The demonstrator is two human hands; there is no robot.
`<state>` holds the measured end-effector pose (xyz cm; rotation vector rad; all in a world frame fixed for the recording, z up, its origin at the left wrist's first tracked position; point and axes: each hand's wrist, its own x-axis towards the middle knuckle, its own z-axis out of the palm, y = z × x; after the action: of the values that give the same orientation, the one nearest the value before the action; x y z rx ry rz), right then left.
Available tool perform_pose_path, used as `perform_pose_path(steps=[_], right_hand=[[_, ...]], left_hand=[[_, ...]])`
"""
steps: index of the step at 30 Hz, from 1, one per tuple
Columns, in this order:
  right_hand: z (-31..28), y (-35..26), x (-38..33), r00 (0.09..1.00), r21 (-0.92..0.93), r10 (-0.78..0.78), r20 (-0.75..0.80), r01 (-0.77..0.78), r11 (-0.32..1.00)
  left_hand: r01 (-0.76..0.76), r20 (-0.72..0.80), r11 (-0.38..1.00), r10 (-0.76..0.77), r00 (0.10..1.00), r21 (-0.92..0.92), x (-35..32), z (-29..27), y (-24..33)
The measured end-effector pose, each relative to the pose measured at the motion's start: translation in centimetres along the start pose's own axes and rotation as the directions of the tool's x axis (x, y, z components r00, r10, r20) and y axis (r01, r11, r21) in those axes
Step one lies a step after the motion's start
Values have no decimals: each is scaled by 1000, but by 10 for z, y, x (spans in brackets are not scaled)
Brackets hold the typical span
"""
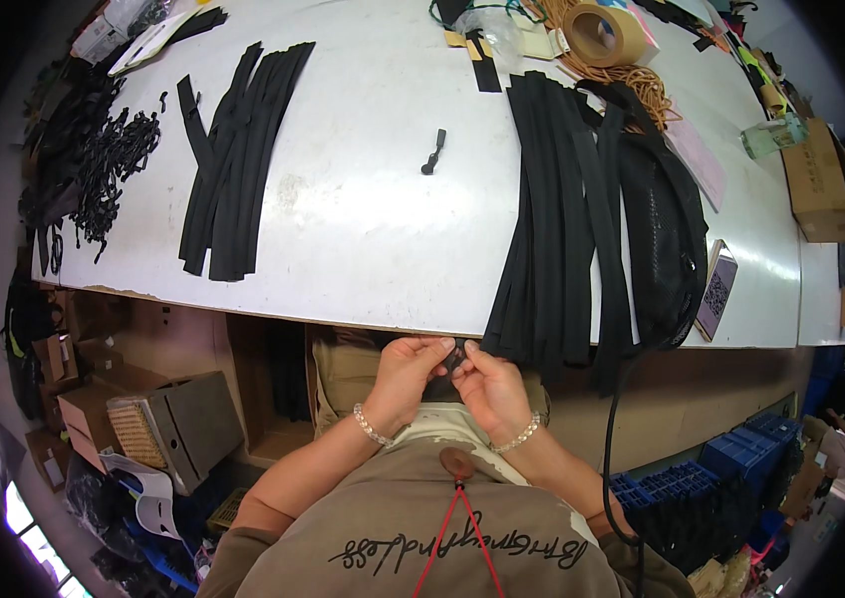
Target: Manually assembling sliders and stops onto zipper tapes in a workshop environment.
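Below the white worktop (pixel 363 249) edge, the left hand (pixel 405 377) and right hand (pixel 489 387) meet, each grip pinching a small black part (pixel 456 357) between fingertips, with hanging black straps (pixel 562 219) just right.

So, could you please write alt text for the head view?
Both hands, left hand and right hand, pinch a small black part below the edge of a white table. Bundles of black straps and a tape roll lie on it.
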<state>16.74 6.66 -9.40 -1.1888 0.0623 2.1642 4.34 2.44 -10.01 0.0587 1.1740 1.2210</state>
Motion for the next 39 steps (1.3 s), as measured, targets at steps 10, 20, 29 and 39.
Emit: perform_pose_path(steps=[10, 20, 29, 39], right_hand=[[-2, -6, -3, 984, 21, 104, 145, -109, 994], [7, -3, -25, 937, -171, -69, 344, 134, 976], [4, -2, -8, 997, -37, -9, 83, 12, 999], [-3, -12, -2, 982, 38, 136, 130, -142, 989]], left_hand=[[-13, 6, 992, 12, 1000, 126, -5, -5, 6], [-443, 152, 867, 417, 896, 228, -30, -2, 18], [16, 66, 992, -24, 997, 122, 0, -9, 3], [-17, 49, 1000, 16, 999, 11, -4, -2, 5]])
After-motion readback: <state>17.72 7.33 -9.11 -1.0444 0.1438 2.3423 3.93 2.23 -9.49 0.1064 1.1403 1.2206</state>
